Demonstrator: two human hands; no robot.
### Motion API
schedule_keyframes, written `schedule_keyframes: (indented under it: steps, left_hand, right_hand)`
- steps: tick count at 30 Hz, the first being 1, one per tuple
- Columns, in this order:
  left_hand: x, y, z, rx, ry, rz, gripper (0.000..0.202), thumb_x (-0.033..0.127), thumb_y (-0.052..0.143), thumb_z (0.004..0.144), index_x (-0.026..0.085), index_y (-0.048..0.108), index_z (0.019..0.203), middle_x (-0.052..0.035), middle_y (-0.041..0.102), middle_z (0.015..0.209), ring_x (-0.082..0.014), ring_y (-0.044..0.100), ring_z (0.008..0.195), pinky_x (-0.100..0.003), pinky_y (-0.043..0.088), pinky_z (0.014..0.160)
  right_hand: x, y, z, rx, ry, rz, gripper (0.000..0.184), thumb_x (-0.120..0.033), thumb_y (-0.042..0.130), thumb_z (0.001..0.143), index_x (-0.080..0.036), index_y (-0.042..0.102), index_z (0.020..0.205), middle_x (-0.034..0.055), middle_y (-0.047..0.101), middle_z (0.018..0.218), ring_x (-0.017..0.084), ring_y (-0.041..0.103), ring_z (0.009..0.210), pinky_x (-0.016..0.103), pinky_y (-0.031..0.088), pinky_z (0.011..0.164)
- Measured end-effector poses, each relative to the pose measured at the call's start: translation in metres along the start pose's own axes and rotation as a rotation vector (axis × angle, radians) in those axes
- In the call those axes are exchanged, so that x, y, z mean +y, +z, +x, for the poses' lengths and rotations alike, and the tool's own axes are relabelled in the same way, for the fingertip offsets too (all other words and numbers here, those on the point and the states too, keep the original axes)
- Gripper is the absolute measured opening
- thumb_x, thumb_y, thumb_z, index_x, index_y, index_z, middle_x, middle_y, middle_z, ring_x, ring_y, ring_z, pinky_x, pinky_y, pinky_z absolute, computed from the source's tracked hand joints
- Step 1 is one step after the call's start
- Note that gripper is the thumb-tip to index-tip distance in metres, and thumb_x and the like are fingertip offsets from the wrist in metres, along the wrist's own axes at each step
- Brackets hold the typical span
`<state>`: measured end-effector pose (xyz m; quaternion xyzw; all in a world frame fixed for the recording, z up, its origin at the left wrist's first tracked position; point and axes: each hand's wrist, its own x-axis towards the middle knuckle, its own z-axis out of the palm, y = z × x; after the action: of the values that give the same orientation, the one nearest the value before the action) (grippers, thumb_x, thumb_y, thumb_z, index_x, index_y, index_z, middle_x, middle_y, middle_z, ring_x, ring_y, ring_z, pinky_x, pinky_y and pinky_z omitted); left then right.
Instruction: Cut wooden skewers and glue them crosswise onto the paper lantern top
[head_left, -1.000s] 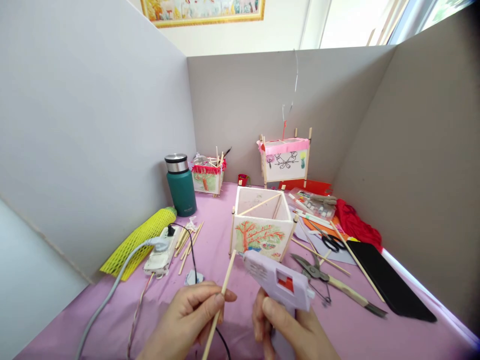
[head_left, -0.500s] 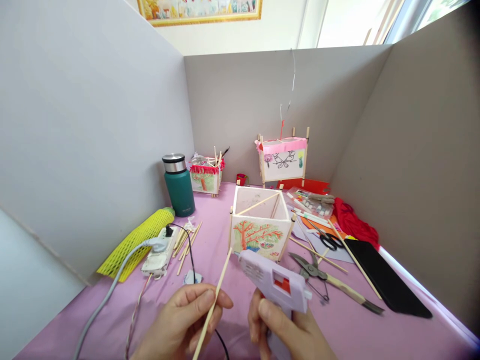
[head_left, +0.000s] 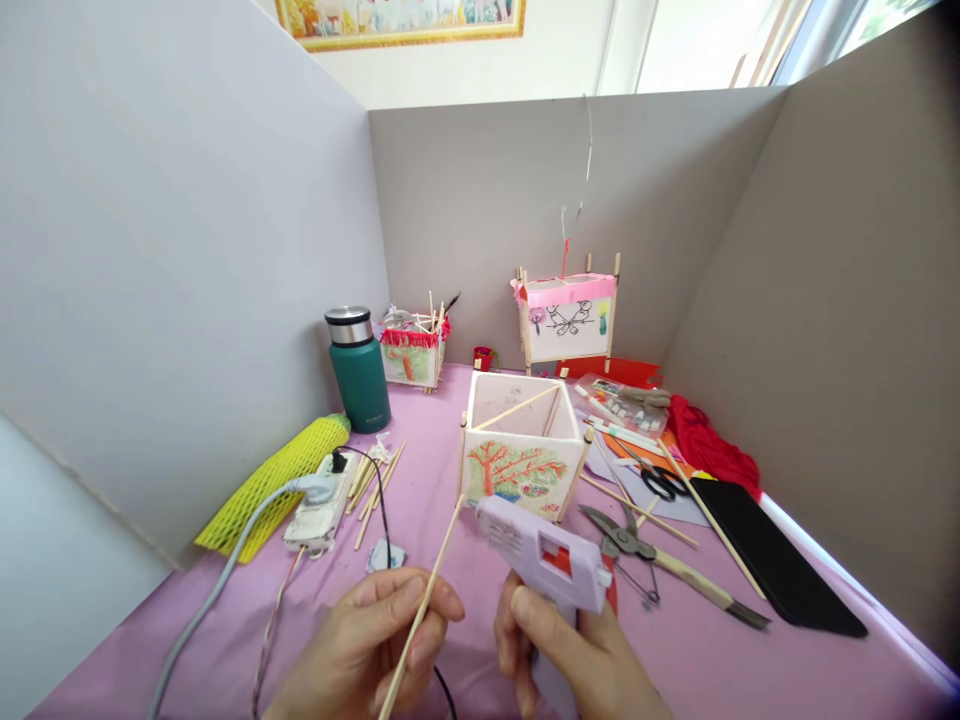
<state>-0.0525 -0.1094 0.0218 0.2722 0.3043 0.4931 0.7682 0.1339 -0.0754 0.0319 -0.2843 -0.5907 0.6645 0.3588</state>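
Observation:
My left hand [head_left: 390, 635] pinches a thin wooden stick [head_left: 424, 605] that slants up and away from me. In my right hand [head_left: 562, 645] is a lilac hot glue gun [head_left: 536, 550], gripped by its handle. Its nozzle points left and is at the stick's far tip; whether they touch I cannot tell. Just behind stands a square paper lantern [head_left: 517, 470] with wooden corner posts, a tree drawing on its front and a stick lying diagonally across its open top. Part of its lower front is hidden by the glue gun.
Pruning shears [head_left: 634, 545], black-handled scissors [head_left: 664, 484] and a black phone-like slab [head_left: 780, 560] lie right. Left are a power strip [head_left: 321, 510], loose sticks [head_left: 375, 490], yellow netting [head_left: 274, 480] and a green bottle [head_left: 358, 375]. A pink-trimmed lantern [head_left: 570, 320] hangs behind.
The glue gun has tilted slightly and shifted a little left, and a red part now shows behind its grip. The left hand and stick have barely moved.

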Motion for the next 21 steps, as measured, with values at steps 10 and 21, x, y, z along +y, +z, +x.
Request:
schedule_keyframes:
  steps: [10,21]
  left_hand:
    - [0.002,0.004,0.000,0.008,-0.001,0.001,0.029,0.040,0.073,0.073,0.012,0.073,0.078,0.0055,0.039,0.044,-0.0007,0.029,0.034,-0.013,0.022,0.035]
    - [0.011,0.003,0.005,0.134,0.081,0.070,0.029,0.040,0.074,0.072,0.012,0.069,0.078,0.0055,0.045,0.048,-0.0003,0.032,0.035,-0.013,0.023,0.035]
  right_hand:
    - [0.000,0.001,0.001,0.008,0.014,0.015,0.046,-0.058,0.050,0.085,-0.015,0.052,0.068,-0.0005,0.053,0.059,0.007,0.048,0.043,0.020,0.037,0.043]
    - [0.001,0.000,0.001,0.045,0.057,0.006,0.047,-0.060,0.053,0.083,-0.015,0.052,0.067,-0.0011,0.052,0.057,0.008,0.048,0.041,0.020,0.037,0.042]
